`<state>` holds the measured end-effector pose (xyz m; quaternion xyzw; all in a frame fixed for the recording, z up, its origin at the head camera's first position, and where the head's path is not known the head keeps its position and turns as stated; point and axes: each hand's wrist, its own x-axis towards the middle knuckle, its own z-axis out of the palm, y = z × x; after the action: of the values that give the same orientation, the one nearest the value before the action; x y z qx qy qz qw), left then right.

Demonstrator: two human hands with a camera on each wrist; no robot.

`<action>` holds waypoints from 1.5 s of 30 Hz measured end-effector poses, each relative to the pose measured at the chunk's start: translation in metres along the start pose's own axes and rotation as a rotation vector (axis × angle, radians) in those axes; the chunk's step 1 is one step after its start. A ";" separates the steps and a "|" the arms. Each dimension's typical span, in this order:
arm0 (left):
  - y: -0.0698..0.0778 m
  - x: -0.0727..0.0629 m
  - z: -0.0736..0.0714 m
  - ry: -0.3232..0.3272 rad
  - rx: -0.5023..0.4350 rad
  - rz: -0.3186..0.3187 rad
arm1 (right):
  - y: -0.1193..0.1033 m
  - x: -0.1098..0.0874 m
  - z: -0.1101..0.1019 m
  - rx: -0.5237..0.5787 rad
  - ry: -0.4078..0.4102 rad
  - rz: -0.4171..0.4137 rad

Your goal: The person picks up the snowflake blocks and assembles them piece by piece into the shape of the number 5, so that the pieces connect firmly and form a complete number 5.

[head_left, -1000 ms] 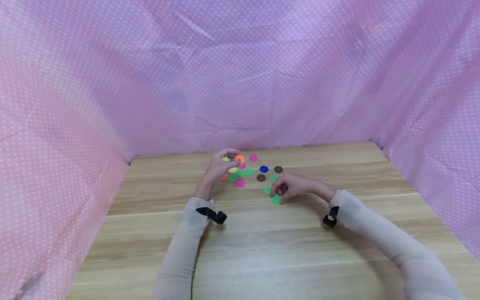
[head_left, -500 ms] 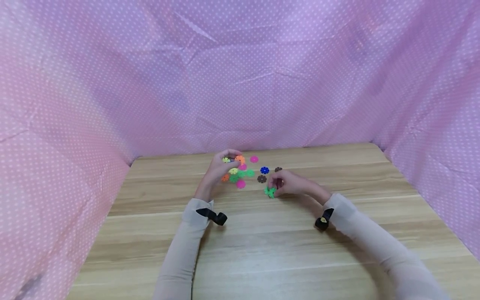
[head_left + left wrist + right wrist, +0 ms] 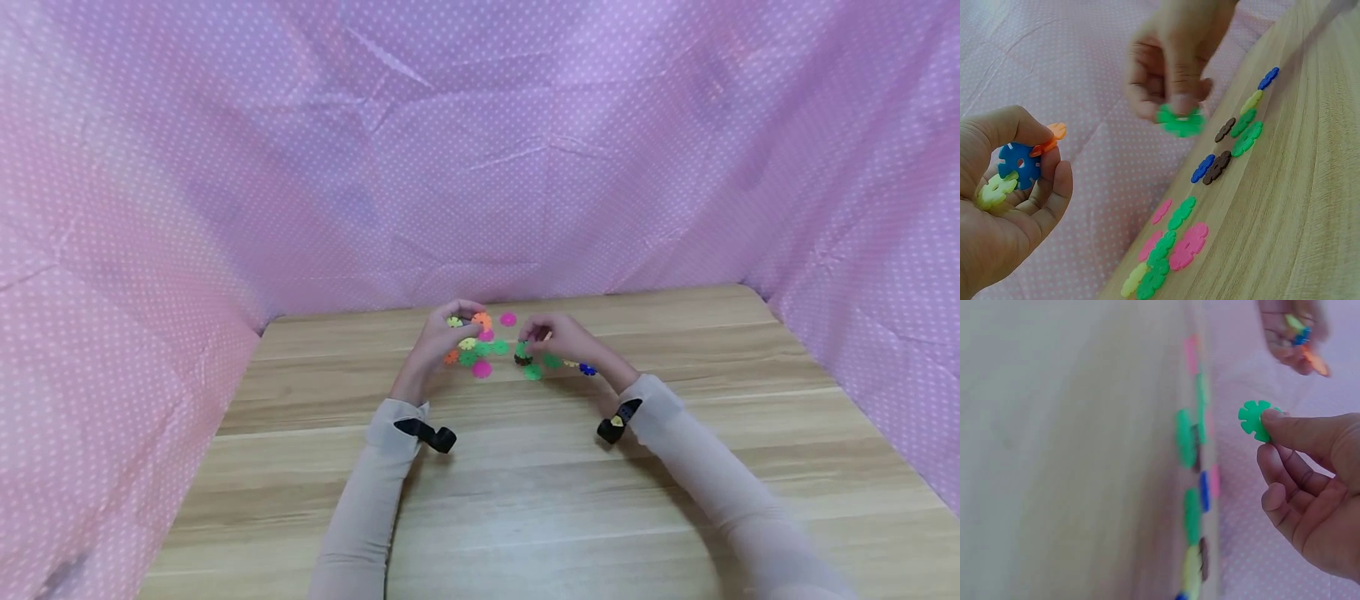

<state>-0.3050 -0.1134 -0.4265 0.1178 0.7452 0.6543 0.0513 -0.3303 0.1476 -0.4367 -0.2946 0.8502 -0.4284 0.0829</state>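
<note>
My left hand (image 3: 438, 340) holds a short joined piece of notched snowflake discs. In the left wrist view this piece has a yellow disc (image 3: 995, 192), a blue disc (image 3: 1010, 157) and an orange disc (image 3: 1057, 131), the orange one pinched between thumb and fingers. My right hand (image 3: 564, 337) pinches a single green snowflake disc (image 3: 1251, 417) by its edge, thumb on its face. That green disc is raised off the table, to the right of the left hand's piece and apart from it. In the head view it overlaps a brown disc (image 3: 522, 361).
Several loose discs lie flat on the wooden table (image 3: 480, 500), among them a pink disc (image 3: 482, 369), a green disc (image 3: 532, 372) and a blue disc (image 3: 588, 369). Pink dotted cloth (image 3: 480, 192) hangs behind the table and at both sides.
My right hand picked the nearest green disc off the table and carried it left and toward the back, closer to the left hand. My left hand has stayed in place with its joined discs.
</note>
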 end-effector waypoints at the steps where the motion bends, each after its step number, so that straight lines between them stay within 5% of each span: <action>1: 0.000 0.000 0.000 0.001 0.005 0.001 | -0.003 0.003 -0.001 0.014 0.025 0.001; 10: 0.000 0.000 -0.001 0.003 0.013 -0.017 | -0.024 0.018 -0.005 0.229 0.157 0.066; 16: 0.001 -0.001 -0.002 0.007 0.011 -0.027 | -0.031 0.022 0.002 0.265 0.177 0.024; 45: 0.005 -0.002 -0.001 -0.003 0.038 -0.012 | -0.038 0.022 0.017 0.143 0.303 -0.155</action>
<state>-0.3025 -0.1139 -0.4217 0.1154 0.7580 0.6397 0.0540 -0.3250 0.1061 -0.4152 -0.2847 0.7952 -0.5321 -0.0587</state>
